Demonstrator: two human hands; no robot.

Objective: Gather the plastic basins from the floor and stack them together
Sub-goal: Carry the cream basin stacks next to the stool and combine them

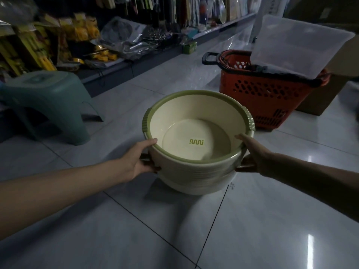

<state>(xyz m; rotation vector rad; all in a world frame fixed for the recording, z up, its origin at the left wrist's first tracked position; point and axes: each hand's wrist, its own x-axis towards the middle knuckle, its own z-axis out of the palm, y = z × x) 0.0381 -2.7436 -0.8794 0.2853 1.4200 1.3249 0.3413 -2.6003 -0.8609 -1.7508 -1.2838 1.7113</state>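
L arm: nearest cam, in from 8 o'clock. Your left hand (pixel 136 160) grips the basin stack (pixel 194 171) at its 8 o'clock, thumb over the rim, fingers curled under the lip.
R hand: your right hand (pixel 252 154) grips the same stack at its 4 o'clock, thumb on the rim, fingers under.
Stack: cream basins w/ green rims, nested, dead centre of view. On or just above the tiled floor (pixel 136 220); can't tell if touching.
Handling: thin plastic, prob light. Rim likely flexes, glossy wall likely slippery. Nested ones may shift if you tilt.
Grip: opposite sides, fingers under the lowest lip so the whole stack comes. Ribbed handles (pixel 249 119) at its 10 and 2 o'clock should give better purchase.
Progress: no loose basins in view, prob near done.
Around: red basket (pixel 262 98) at 1 o'clock w/ clear tub (pixel 303 45) on it, green stool (pixel 48 101) at 9 o'clock.
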